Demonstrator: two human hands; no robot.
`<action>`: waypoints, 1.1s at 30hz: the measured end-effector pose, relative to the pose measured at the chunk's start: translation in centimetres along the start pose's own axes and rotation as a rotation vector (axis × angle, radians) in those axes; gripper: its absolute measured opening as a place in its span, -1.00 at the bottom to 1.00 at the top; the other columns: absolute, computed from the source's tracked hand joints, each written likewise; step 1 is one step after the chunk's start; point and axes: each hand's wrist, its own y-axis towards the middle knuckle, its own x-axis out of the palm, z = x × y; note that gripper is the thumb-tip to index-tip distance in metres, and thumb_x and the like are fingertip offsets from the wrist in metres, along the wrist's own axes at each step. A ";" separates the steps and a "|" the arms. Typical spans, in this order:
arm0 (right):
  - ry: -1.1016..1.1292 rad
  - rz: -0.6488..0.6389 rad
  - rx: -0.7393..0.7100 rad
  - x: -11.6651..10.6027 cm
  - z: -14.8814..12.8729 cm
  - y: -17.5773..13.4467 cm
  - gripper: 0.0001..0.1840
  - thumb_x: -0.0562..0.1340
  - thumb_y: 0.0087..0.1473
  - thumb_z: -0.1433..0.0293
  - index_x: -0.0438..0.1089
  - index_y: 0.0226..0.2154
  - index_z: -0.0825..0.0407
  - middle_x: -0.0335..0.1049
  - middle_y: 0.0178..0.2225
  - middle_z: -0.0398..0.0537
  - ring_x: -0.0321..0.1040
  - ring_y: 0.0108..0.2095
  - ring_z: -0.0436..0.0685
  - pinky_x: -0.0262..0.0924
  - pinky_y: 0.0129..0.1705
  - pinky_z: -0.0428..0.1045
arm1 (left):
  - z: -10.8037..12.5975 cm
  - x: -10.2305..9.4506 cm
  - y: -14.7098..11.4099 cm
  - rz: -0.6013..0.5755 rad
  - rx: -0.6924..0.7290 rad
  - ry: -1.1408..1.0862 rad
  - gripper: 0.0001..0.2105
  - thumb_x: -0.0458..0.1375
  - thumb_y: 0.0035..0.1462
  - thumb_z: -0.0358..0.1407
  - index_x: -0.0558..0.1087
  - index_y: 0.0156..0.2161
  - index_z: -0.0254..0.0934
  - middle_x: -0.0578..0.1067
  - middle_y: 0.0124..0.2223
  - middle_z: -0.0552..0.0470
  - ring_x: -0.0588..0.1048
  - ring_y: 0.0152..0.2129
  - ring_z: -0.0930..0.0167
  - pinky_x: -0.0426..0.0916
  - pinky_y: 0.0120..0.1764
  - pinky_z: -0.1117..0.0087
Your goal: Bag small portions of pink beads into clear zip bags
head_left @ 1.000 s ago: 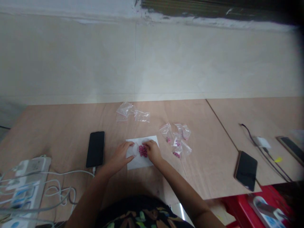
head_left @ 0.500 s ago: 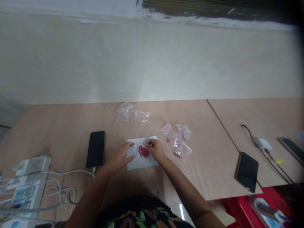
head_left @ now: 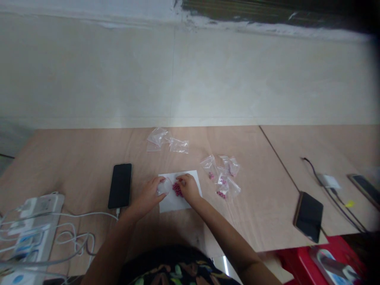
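Gripping one clear bag (head_left: 164, 187), the left hand (head_left: 148, 194) is beside one pink bead pile (head_left: 177, 190) on one white sheet (head_left: 172, 205). The right hand (head_left: 189, 190) touches the pile; whether its grip is closed, I cannot tell.

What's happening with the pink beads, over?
Left hand holding clear bag. Right hand at pink beads on white paper. Bagged beads off right, not in the way.

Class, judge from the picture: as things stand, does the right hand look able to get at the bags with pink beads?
Probably yes: the bags lie just to the right of the right hand, and between them only white paper and bare tabletop show.
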 end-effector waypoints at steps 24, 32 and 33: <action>-0.103 -0.039 0.030 0.6 -0.7 -0.4 -0.89 0.18 -0.12 0.50 0.42 -0.46 0.08 0.36 -0.42 -0.01 0.20 -0.30 0.10 0.06 -0.26 -0.05 | -0.1 -0.2 0.2 0.029 0.024 0.043 -0.64 0.15 -0.11 -0.38 0.27 -0.12 -0.26 0.37 -0.14 -0.08 0.33 -0.15 0.25 0.22 -0.09 0.21; -0.085 -0.006 0.063 0.3 -0.5 0.2 -0.92 0.19 -0.13 0.49 0.40 -0.54 0.08 0.37 -0.46 -0.05 0.22 -0.32 0.09 0.04 -0.26 -0.06 | 0.2 -0.1 0.2 0.012 0.009 0.059 -0.65 0.16 -0.12 -0.39 0.28 -0.14 -0.26 0.37 -0.14 -0.09 0.34 -0.16 0.23 0.23 -0.11 0.21; -0.058 0.019 0.063 0.0 -0.8 0.2 -0.92 0.19 -0.12 0.49 0.39 -0.55 0.08 0.37 -0.46 -0.06 0.23 -0.32 0.08 0.05 -0.26 -0.06 | 0.3 -0.1 0.2 0.007 0.009 0.065 -0.65 0.16 -0.12 -0.40 0.27 -0.14 -0.26 0.37 -0.14 -0.09 0.34 -0.16 0.24 0.23 -0.11 0.21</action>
